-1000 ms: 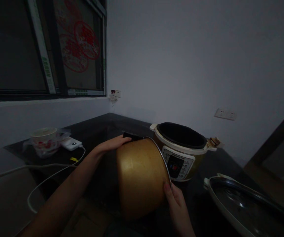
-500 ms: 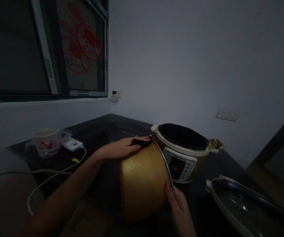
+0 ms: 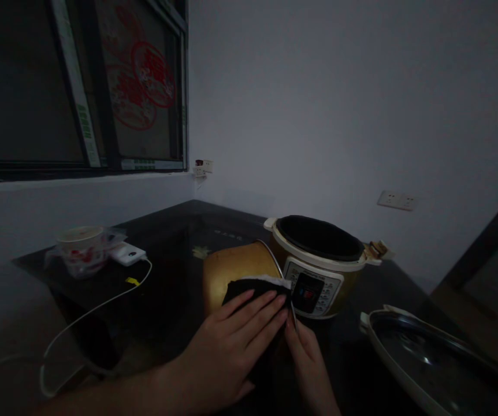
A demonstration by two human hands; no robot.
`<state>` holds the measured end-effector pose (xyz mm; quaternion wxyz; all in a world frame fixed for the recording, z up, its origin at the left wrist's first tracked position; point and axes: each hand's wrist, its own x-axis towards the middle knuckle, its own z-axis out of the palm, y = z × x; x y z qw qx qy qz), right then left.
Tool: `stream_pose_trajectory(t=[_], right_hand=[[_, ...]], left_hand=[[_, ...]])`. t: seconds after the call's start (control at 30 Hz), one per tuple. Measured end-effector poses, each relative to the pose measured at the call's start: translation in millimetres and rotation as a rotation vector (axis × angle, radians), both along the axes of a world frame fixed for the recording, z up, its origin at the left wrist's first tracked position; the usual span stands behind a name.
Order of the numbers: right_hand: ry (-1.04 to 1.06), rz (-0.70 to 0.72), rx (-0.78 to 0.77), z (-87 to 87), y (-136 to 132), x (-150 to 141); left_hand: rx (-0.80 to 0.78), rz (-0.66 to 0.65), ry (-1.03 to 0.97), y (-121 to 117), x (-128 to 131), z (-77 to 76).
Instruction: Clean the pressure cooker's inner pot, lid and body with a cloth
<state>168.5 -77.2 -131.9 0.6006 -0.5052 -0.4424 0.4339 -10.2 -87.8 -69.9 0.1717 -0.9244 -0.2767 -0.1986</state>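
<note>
A gold-coloured inner pot (image 3: 234,262) is tilted on its side, its rim facing right toward the cooker. Pressed flat over a black cloth (image 3: 255,285) with a pale edge, my left hand (image 3: 242,338) holds it against the pot's outer wall near the rim. My right hand (image 3: 307,352) grips the pot's rim low on the right, thumb on the outside. Just behind the rim stands the electric cooker (image 3: 318,289), its lid off and its dark inside showing. Its fingers hidden, the inside of the pot is turned away from me.
The cooker's lid (image 3: 391,352) lies at the right on the black table (image 3: 166,231). On the left are a bagged paper cup (image 3: 82,254) and a white power bank (image 3: 126,254), whose cable (image 3: 97,306) hangs over the table's edge. A wall socket (image 3: 396,200) is behind.
My left hand and the cloth have moved from the pot's upper side down its outer wall toward me. My right hand stays at the rim.
</note>
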Motion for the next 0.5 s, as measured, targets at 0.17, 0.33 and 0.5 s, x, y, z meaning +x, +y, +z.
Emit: stream_pose_trajectory(t=[0.17,0.33,0.5], right_hand=[[0.022,0.140,-0.004,4.2,1.8,0.0],[0.011,0.246,-0.012,5.9,4.0,4.7],[-0.023,0.184,-0.010,8.8,-1.0,3.4]], left_hand=[[-0.047,0.097,-0.125,13.2,-11.4,13.1],[-0.360,0.186,-0.386,55.2,-28.5,41.8],[-0.993,0.265,-0.924,116.9,-48.1,39.6]])
